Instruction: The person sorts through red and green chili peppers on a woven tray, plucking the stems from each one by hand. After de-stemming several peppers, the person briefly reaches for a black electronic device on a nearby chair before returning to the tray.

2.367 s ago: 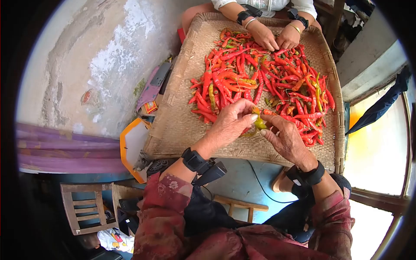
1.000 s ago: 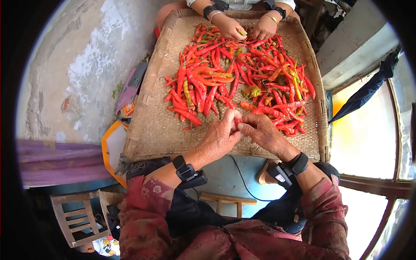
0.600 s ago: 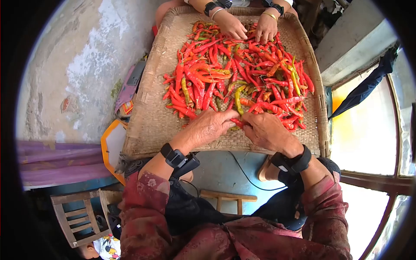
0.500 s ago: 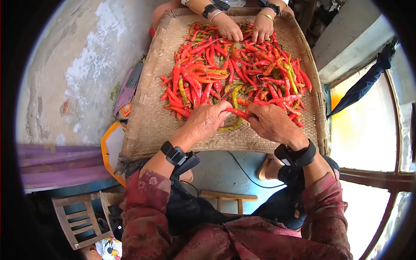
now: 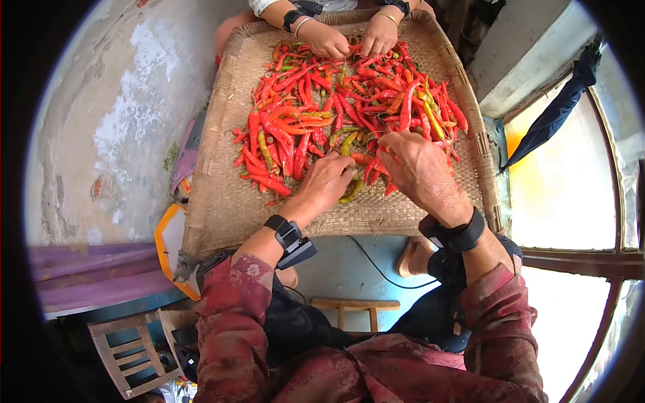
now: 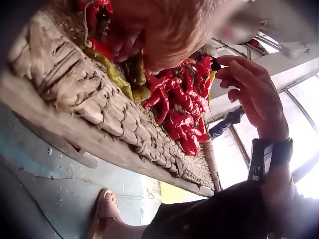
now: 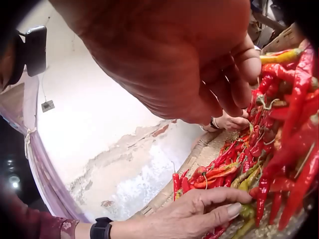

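My left hand (image 5: 326, 180) is low over the near side of the woven tray (image 5: 225, 225), its thumb and forefinger pinching a greenish chili pepper (image 7: 246, 211) among others. A curved yellow-green chili (image 5: 352, 191) lies just beside its fingertips. My right hand (image 5: 424, 176) is raised over the right part of the heap, fingers loosely bent with nothing between them in the left wrist view. Just beyond it shows a long red chili (image 5: 407, 107). Red chili peppers (image 5: 292, 127) with a few yellow-green ones cover the tray's middle.
Another person's hands (image 5: 327, 41) work at the tray's far side. A plaster wall (image 5: 127, 134) stands at left, a bright window (image 5: 561, 181) at right. Below the tray's near edge are a small wooden stool (image 5: 356, 305) and a black cable (image 5: 383, 272).
The red chili stretched between both my hands half a second ago has left my left hand. My right hand has risen to the right; my left has come down to the greenish chilies.
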Available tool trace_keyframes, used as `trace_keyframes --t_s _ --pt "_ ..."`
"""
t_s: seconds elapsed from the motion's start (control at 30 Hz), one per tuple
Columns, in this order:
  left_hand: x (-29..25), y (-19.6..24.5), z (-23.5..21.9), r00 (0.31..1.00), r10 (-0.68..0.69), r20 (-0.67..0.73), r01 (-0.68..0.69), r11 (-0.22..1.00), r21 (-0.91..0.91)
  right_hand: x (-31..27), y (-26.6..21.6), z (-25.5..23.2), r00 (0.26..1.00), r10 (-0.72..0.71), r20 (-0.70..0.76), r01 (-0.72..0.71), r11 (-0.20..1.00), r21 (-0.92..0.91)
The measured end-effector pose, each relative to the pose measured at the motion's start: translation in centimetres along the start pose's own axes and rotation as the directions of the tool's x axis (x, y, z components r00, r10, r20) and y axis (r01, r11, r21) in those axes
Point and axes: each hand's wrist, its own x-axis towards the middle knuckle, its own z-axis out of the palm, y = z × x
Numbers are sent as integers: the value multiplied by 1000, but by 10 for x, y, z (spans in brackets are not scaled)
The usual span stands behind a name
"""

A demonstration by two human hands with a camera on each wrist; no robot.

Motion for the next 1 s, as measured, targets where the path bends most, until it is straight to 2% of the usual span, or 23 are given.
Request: trace_keyframes --t_s 0.03,0.07,0.1,0.13,0.2,0.23,0.27,0.33,0.37,0.43,0.47,0.53,0.57,0.63,0.67,0.73,0.77,0.8,0.83,0.87,0.93,0.97,1.0 --pt "2 2 -5 1000 -2 3 2 1000 -1 -2 -2 6 1000 2 2 -2 1000 1" --pt "4 3 -11 981 -182 63 191 958 -213 -3 -5 12 997 16 71 -22 997 78" --pt "4 7 -18 927 -339 160 375 837 -398 -5 -8 18 990 27 139 -48 987 154" --pt "2 7 -19 926 -340 165 378 838 -394 -6 -10 24 990 30 139 -53 986 159" --pt "-1 9 -21 924 -330 193 343 494 -799 -4 -12 34 978 28 206 -92 946 309" --pt "-2 11 -19 945 -302 127 270 499 -823 -4 -12 39 977 46 207 -136 885 446" --pt "-5 14 -17 945 -303 126 270 498 -824 -5 -11 43 977 45 208 -136 885 445" --pt "-8 32 -24 880 -459 124 265 255 -930 -8 -13 49 965 155 210 -242 832 499" --pt "-9 32 -28 878 -463 123 264 254 -931 -8 -12 49 965 152 213 -241 832 499" --pt "-8 27 -35 836 -479 268 422 249 -872 -8 -11 39 978 -10 210 -87 891 446" --pt "-8 24 -38 836 -480 266 419 247 -873 -6 -12 32 977 -13 212 -85 892 444" --pt "-9 16 -43 868 -434 240 429 411 -804 -2 -14 15 947 -104 304 -17 929 370" --pt "-9 14 -44 867 -435 242 431 411 -803 1 -14 6 947 -103 304 -19 928 372" --pt "-9 11 -45 807 -560 187 423 327 -845 10 -7 -12 964 22 265 -97 957 272" --pt "-9 8 -45 809 -557 188 423 331 -843 13 0 -18 965 25 260 -98 957 273" --pt "-10 -2 -40 853 -496 163 472 599 -646 19 15 -29 998 59 -34 -48 960 275" --pt "-15 -13 -30 927 -366 83 368 846 -385 22 20 -33 982 133 -135 -95 961 258" --pt "-18 -9 -28 929 -360 85 364 848 -385 24 23 -36 950 204 -235 -145 959 245" --pt "-21 -5 -25 934 -326 144 340 937 -82 26 27 -37 922 169 -347 -156 986 66" --pt "-23 -1 -22 928 -309 207 262 939 225 25 28 -38 920 172 -351 -160 985 63" --pt "-20 -1 -18 912 -348 217 288 920 265 23 26 -37 910 33 -414 -82 991 -103" --pt "-18 -3 -19 859 -433 273 390 899 197 20 22 -30 934 74 -350 -84 996 -14" --pt "-15 -2 -23 794 -506 336 492 860 134 20 23 -30 932 77 -353 -87 996 -14"
